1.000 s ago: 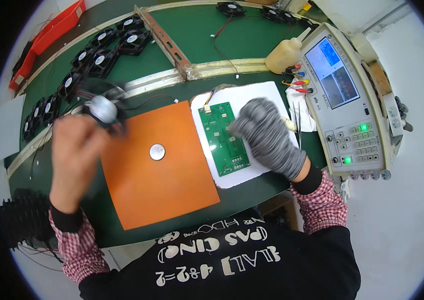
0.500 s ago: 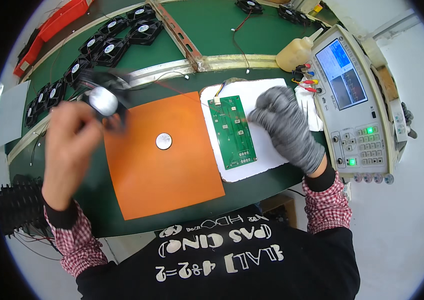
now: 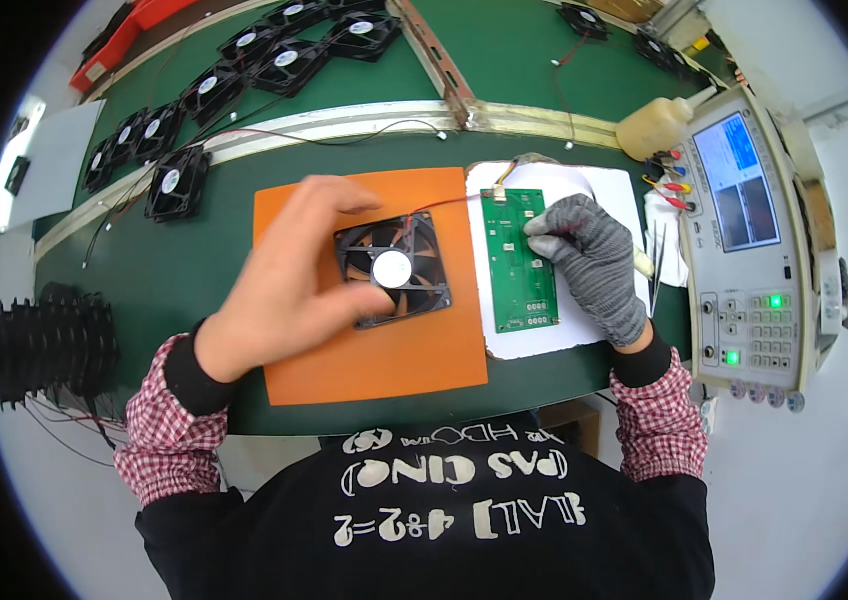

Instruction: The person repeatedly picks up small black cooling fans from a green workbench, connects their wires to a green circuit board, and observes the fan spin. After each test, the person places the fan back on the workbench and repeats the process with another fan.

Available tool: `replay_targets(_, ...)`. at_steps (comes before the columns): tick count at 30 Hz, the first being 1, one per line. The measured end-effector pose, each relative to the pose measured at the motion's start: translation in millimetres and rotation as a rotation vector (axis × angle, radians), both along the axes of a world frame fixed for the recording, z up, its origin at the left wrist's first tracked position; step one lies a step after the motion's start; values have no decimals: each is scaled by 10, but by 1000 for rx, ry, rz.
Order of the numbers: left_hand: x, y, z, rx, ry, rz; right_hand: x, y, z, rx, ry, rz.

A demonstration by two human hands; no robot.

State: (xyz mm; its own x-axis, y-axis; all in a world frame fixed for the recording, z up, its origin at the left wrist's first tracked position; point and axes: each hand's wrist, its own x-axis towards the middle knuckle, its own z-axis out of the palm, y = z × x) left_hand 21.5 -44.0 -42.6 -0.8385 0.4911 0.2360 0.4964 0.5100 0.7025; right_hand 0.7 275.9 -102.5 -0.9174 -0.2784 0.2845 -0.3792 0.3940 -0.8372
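A black cooling fan (image 3: 421,262) with a white hub label lies on the orange mat (image 3: 394,365). My bare left hand (image 3: 294,270) is open around the fan's left side, fingers and thumb apart. Its thumb lies over the fan's near-left edge. A thin red wire runs from the fan to the white connector (image 3: 500,192) at the far end of a green circuit board (image 3: 522,290). The board rests on a white pad (image 3: 584,335). My right hand (image 3: 589,260), in a grey glove, has its fingertips pinched over the board's right edge; what they hold cannot be made out.
More black fans (image 3: 287,62) lie behind a pale rail (image 3: 344,125). One fan (image 3: 176,183) sits nearer on the left, by a fan stack (image 3: 49,335). Tweezers (image 3: 656,275), a yellowish bottle (image 3: 654,127) and a bench instrument (image 3: 744,240) stand or lie right.
My left hand has brought the fan from the far left onto the orange mat and loosened around it. The white disc there is hidden now. My right fingertips remain over the board.
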Motion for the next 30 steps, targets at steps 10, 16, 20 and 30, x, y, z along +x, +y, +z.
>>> replay_targets(10, 23, 185, -220, -208, 97, -31, -8, -17, 93, 286, 215, 91)
replay_targets(16, 61, 192, -191, -193, 255, 2, -24, -10, 65, 180, 121, 73)
replay_targets(20, 333, 230, 171, -401, 984, 28, -42, 26, 6, 101, 108, 27)
replay_targets(30, 256, -140, 628, 645, -1483, -630, -51, -9, 13, 92, 64, 81)
